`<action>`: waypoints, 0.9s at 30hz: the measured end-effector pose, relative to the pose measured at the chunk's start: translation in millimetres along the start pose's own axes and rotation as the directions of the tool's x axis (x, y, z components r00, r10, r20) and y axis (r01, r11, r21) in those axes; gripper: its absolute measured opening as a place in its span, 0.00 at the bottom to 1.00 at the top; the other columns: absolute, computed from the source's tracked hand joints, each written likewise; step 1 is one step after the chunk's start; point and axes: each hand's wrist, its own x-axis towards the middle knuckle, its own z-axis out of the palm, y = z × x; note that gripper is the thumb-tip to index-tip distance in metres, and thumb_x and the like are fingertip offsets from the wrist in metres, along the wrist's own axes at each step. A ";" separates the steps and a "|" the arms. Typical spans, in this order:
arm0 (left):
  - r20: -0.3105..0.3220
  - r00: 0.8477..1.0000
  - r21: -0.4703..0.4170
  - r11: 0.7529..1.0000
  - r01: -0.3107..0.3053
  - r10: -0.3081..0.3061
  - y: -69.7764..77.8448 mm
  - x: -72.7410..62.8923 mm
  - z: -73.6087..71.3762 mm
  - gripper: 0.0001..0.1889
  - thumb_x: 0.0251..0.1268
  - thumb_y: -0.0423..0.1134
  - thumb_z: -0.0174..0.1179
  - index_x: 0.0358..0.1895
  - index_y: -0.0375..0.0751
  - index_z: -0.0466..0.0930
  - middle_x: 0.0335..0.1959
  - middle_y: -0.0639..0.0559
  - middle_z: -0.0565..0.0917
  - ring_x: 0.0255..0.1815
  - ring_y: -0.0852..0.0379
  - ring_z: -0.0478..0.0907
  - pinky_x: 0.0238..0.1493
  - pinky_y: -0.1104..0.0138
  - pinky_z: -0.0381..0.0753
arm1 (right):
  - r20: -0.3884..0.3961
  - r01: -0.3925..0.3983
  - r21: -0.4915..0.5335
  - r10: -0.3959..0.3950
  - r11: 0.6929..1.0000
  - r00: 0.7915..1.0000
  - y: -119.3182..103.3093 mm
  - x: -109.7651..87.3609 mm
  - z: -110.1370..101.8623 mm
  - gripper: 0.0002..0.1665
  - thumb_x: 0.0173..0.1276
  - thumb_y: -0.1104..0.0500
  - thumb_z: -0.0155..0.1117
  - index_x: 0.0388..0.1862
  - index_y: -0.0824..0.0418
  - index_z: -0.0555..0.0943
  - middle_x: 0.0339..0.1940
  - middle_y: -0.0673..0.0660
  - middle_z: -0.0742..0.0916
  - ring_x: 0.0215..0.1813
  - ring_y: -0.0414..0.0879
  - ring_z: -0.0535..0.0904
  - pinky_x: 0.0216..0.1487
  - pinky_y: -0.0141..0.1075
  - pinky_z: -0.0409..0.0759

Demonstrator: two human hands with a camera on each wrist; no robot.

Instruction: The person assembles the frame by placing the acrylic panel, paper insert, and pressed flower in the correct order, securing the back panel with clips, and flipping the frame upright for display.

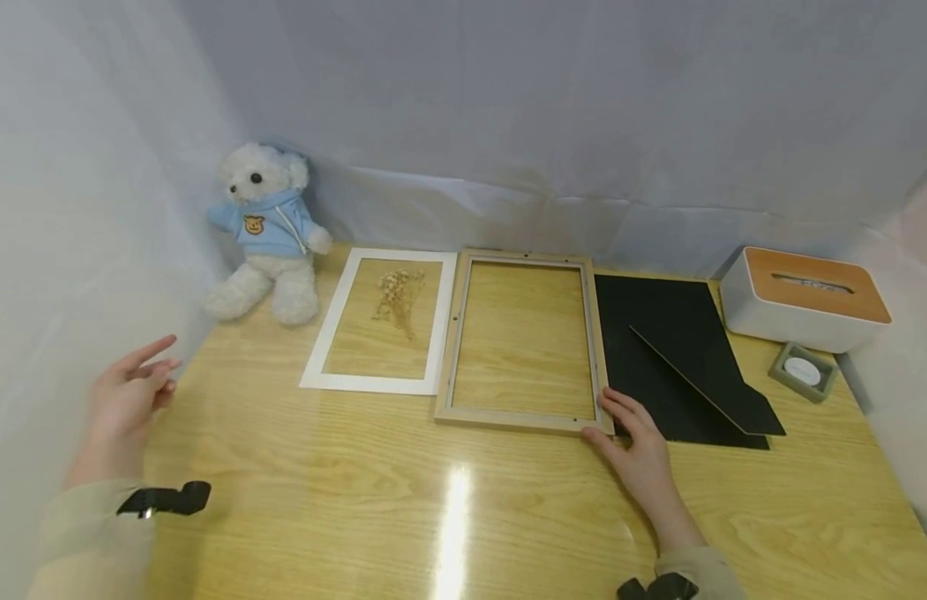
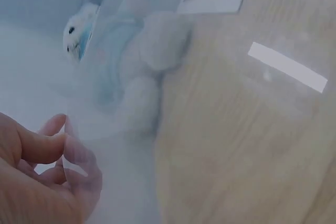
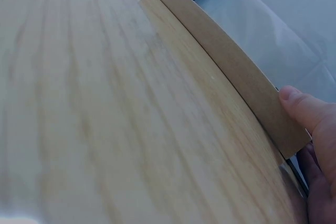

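Observation:
My left hand (image 1: 129,400) is raised at the left of the table, pinching a clear sheet (image 2: 121,145) by its edge between thumb and fingers. In the left wrist view the sheet hazes the teddy bear and the tabletop behind it. My right hand (image 1: 636,446) grips the near right corner of a light wooden picture frame (image 1: 523,419), thumb on the near side and fingers along the right side. The frame lies flat, with bare table showing through it. Left of it lies a white-bordered mat (image 1: 377,383) with a bunch of dried flowers (image 1: 398,300) inside.
Right of the frame lies a black backing board (image 1: 628,308) with a stand leg (image 1: 726,396) angled up. A tissue box (image 1: 801,329) and a small green tray (image 1: 824,383) with a white oval piece stand further right. The white teddy bear (image 1: 272,225) sits back left.

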 end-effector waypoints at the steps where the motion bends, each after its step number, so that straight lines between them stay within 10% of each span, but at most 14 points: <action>1: 0.001 1.000 -0.014 1.000 -0.005 0.005 1.6 -1.1 6.1 0.25 0.69 0.22 0.45 0.58 0.53 0.80 0.29 0.58 0.84 0.22 0.62 0.74 0.19 0.73 0.73 | -0.001 0.000 0.001 0.000 1.000 1.000 0.2 0.0 0.0 0.31 0.52 0.63 0.76 0.56 0.65 0.80 0.62 0.57 0.77 0.63 0.52 0.70 0.61 0.17 0.61; 11: 0.021 0.999 -0.149 0.988 -0.036 0.040 8.0 -8.1 76.7 0.22 0.69 0.22 0.47 0.40 0.55 0.86 0.27 0.55 0.83 0.19 0.62 0.73 0.17 0.74 0.70 | -0.005 0.011 -0.001 -0.011 1.000 1.000 0.3 -0.1 0.3 0.30 0.52 0.64 0.76 0.56 0.66 0.80 0.61 0.58 0.78 0.62 0.53 0.71 0.61 0.16 0.60; 19: -0.029 1.000 -0.044 0.999 0.003 -0.004 0.5 -7.3 131.7 0.22 0.72 0.27 0.47 0.67 0.41 0.69 0.34 0.56 0.77 0.22 0.64 0.69 0.19 0.76 0.68 | -0.012 0.019 -0.010 -0.019 1.000 1.000 3.4 -0.7 1.5 0.30 0.52 0.63 0.76 0.55 0.66 0.80 0.61 0.58 0.78 0.62 0.54 0.71 0.60 0.16 0.61; 27: -0.072 0.997 0.028 1.000 0.002 0.000 -9.2 -3.0 180.6 0.23 0.72 0.25 0.45 0.68 0.37 0.67 0.33 0.57 0.75 0.19 0.66 0.67 0.18 0.78 0.66 | -0.023 0.039 -0.010 -0.040 0.999 0.999 2.9 0.5 0.5 0.29 0.51 0.64 0.77 0.54 0.66 0.80 0.60 0.59 0.78 0.61 0.55 0.72 0.60 0.16 0.61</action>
